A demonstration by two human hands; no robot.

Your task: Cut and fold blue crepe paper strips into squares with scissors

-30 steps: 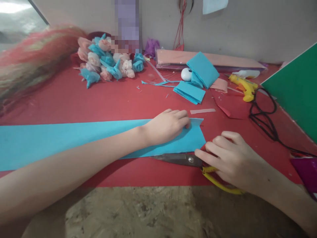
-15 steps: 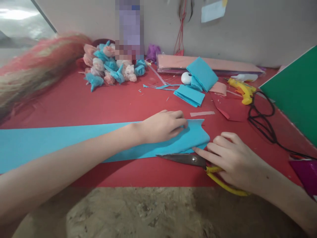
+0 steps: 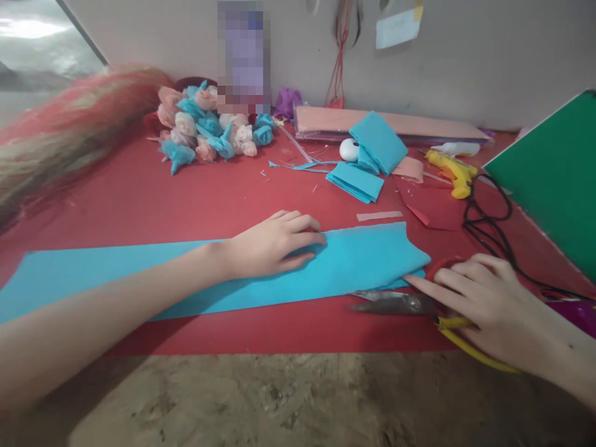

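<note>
Blue folded pieces point(image 3: 354, 181) lie ready, but the crepe-paper strip point(image 3: 372, 254) seems undivided, left hand point(image 3: 274, 243) loose upon it, right hand point(image 3: 487, 301) gripping scissors point(image 3: 395, 305) (blades parted).

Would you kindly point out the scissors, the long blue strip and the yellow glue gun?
Scissors point(image 3: 415, 303), head view: the pivot screw.
Long blue strip point(image 3: 351, 261), head view: bare surface toward its right end.
Yellow glue gun point(image 3: 459, 171), head view: the body.

No readable words, brands, numbers or signs, purple panel point(image 3: 243, 56) pixelated at upper left of centre, any lettering on it hidden, white paper slip point(image 3: 397, 30) at upper right of centre, any writing too blurred to read
</note>
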